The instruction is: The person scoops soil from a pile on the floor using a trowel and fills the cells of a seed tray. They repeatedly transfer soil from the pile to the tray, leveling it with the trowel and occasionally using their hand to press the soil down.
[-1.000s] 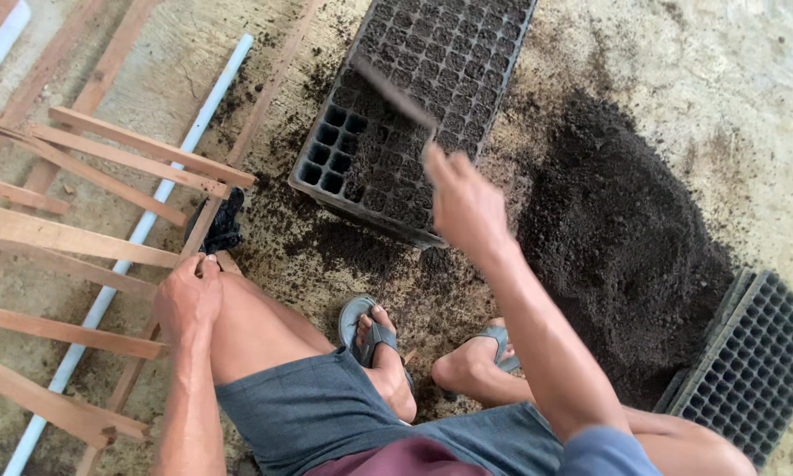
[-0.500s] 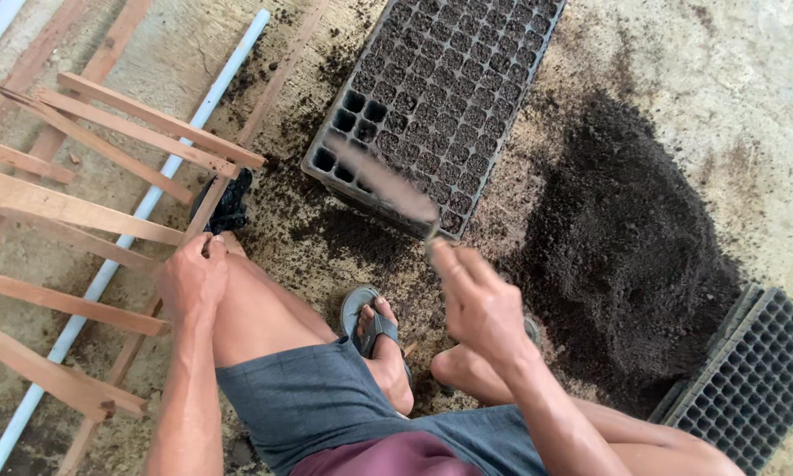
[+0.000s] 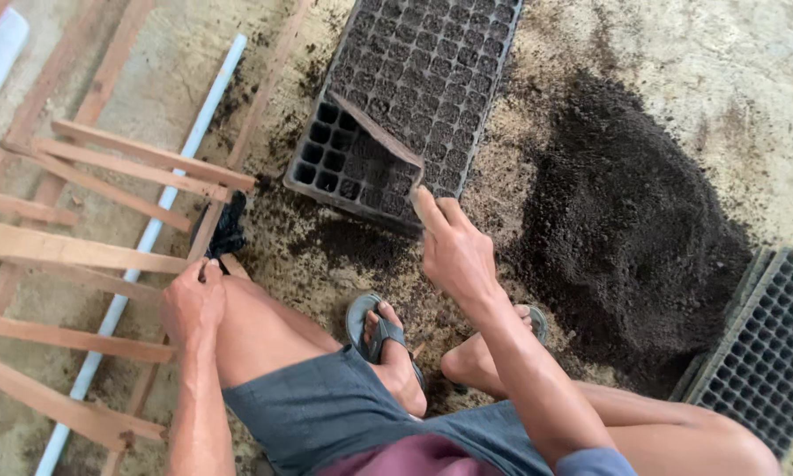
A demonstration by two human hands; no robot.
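Observation:
I am squatting over a black seedling tray [image 3: 431,62] on the ground, most of its cells filled with dark soil and several near-left cells bare. My right hand [image 3: 454,247] grips a thin flat wooden stick [image 3: 374,130] that lies slanted across the tray's near end. My left hand [image 3: 193,300] rests closed on my left knee, holding nothing that I can see. A pile of dark soil [image 3: 625,229] lies to the right of the tray.
A second black cell tray [image 3: 766,353] sits at the right edge. A wooden slat frame [image 3: 88,247] and a white pipe [image 3: 149,238] lie on the left. A black cloth [image 3: 229,225] lies by my knee. Loose soil is scattered on the concrete.
My right hand has drawn the stick back toward me across the tray's near end. The left hand stays on the knee. The view has shifted slightly.

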